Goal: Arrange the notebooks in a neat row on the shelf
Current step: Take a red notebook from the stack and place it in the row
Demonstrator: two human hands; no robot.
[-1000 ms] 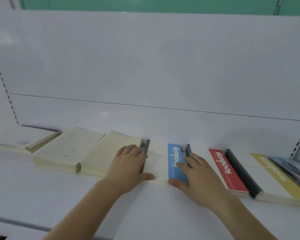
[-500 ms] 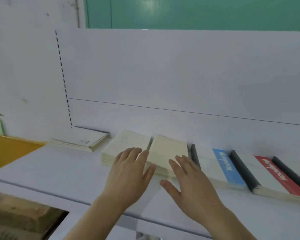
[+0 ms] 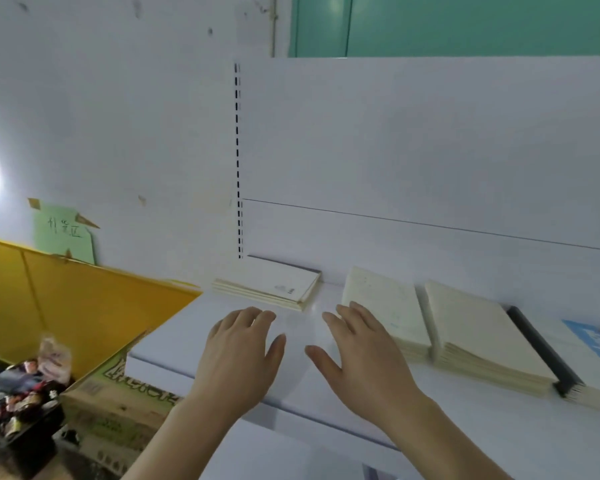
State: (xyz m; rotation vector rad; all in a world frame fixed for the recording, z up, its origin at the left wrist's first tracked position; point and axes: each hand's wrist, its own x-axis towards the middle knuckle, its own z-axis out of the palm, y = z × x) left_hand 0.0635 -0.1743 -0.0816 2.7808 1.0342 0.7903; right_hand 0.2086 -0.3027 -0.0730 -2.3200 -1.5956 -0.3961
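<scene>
Flat stacks of notebooks lie in a row on the white shelf (image 3: 187,348). A white-covered stack (image 3: 274,287) sits skewed at the far left, set back near the rear panel. Right of it lie two cream stacks (image 3: 385,306) (image 3: 482,336), then a stack with a dark spine (image 3: 541,351) and a blue-banded notebook (image 3: 593,337) at the right edge. My left hand (image 3: 243,355) hovers open over bare shelf just in front of the white stack. My right hand (image 3: 361,358) is open too, its fingertips by the front left corner of the first cream stack. Neither hand holds anything.
The shelf's rear panel (image 3: 430,150) has a slotted upright (image 3: 238,161) at its left. Left of the shelf stand a yellow panel (image 3: 66,299), a cardboard box (image 3: 118,403) and a bin of small packaged items (image 3: 18,400) low down.
Both hands left the blue-banded stack and travelled left along the row, past the cream stacks, to the gap before the white stack. The view panned left with them.
</scene>
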